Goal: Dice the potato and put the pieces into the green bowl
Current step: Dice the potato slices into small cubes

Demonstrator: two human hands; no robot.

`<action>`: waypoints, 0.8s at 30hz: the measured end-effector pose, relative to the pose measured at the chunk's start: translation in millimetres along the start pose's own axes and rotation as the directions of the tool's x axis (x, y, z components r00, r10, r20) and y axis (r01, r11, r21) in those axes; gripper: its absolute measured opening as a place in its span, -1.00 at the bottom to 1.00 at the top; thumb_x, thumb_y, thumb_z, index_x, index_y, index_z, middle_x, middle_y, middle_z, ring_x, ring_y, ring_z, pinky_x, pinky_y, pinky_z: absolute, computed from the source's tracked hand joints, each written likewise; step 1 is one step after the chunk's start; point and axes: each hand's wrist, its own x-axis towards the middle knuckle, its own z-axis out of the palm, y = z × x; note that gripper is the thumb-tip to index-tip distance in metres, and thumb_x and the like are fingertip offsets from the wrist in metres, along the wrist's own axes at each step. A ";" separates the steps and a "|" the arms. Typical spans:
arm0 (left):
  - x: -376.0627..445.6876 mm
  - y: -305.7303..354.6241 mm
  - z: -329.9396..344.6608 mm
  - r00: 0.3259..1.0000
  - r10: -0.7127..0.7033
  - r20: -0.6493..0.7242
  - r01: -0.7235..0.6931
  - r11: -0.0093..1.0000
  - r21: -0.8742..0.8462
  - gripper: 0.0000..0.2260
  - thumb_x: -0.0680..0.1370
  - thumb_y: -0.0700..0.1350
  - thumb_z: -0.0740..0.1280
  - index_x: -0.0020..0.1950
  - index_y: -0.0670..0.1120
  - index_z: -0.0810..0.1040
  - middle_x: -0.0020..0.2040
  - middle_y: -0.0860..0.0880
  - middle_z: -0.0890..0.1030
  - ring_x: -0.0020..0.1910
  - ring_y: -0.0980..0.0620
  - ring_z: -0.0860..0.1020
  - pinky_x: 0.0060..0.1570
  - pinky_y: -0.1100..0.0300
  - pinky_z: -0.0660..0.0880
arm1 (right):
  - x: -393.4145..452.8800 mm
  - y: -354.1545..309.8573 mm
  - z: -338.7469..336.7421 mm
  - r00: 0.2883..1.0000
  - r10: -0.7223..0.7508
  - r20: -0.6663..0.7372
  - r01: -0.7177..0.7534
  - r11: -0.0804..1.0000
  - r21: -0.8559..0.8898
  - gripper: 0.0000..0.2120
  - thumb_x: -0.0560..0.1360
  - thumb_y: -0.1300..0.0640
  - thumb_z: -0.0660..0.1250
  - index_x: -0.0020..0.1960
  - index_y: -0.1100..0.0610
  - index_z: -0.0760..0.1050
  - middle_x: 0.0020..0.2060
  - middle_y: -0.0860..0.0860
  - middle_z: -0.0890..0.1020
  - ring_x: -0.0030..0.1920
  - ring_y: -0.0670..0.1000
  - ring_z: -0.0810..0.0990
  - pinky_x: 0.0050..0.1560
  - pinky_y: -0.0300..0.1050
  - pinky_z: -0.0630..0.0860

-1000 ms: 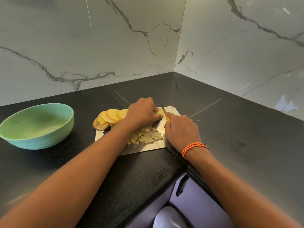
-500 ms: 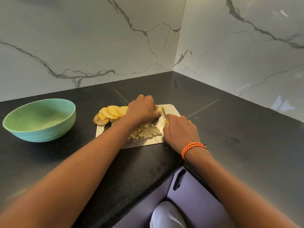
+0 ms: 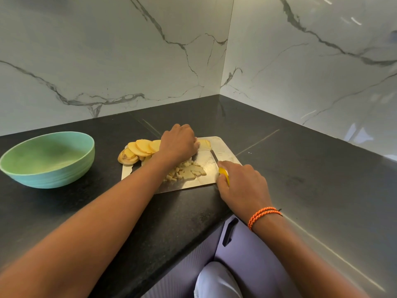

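Dicing potato slices (image 3: 142,146) on the steel cutting board (image 3: 225,150), with a small heap of cut pieces (image 3: 186,171) already lying mid-board and the green bowl (image 3: 47,159) waiting empty, well apart to the left. Keeping the left hand (image 3: 179,144) curled knuckles-up, pinning a slice (image 3: 204,144) at the board's far edge, fingertips tucked away from the blade. Gripping the yellow-handled knife (image 3: 223,173) in the closed right hand (image 3: 242,183), tip angling toward that slice. Advising short, even, straight-down strokes.
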 end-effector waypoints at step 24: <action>7.1 -8.2 -0.1 0.995 0.019 0.100 -0.015 0.999 -0.038 -0.57 0.53 0.35 0.40 0.04 -0.02 0.61 0.01 0.07 0.58 -0.02 0.02 0.56 0.05 -0.07 0.60 | 69.3 -11.5 22.2 0.998 0.027 0.049 -0.024 0.998 -0.063 -0.69 0.66 0.07 0.14 0.34 0.05 0.50 0.09 0.15 0.61 0.04 0.23 0.59 -0.13 -0.01 0.37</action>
